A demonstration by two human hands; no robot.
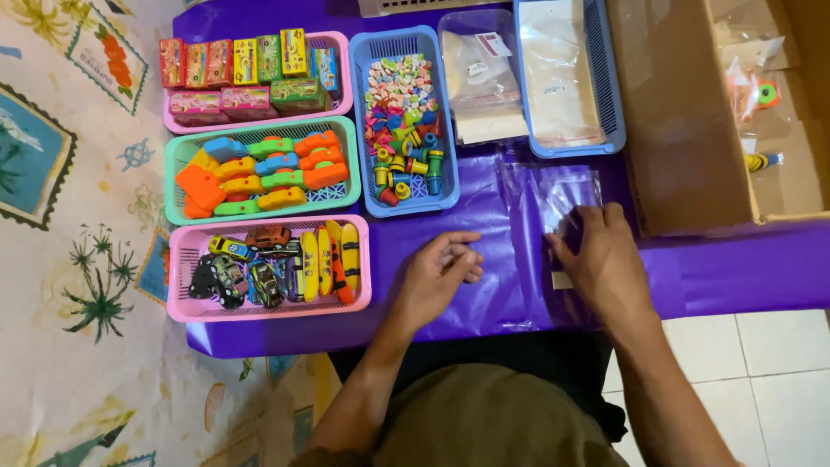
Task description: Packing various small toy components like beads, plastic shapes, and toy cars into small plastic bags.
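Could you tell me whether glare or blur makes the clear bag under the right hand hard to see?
In the head view, the clear bag shows pale glare streaks on the purple cover, so its edges are faint; the right hand looks slightly soft; the baskets are sharp.

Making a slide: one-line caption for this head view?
Right hand touches a clear plastic bag on purple table cover; left hand rests beside toy-filled baskets.

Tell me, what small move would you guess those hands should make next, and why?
Probably spread the clear plastic bag open. The right hand already rests on the bag's near end, flat on the purple table cover, while the left hand lies loosely curled and holds nothing, just right of the pink basket of toy cars. Nothing is picked yet.
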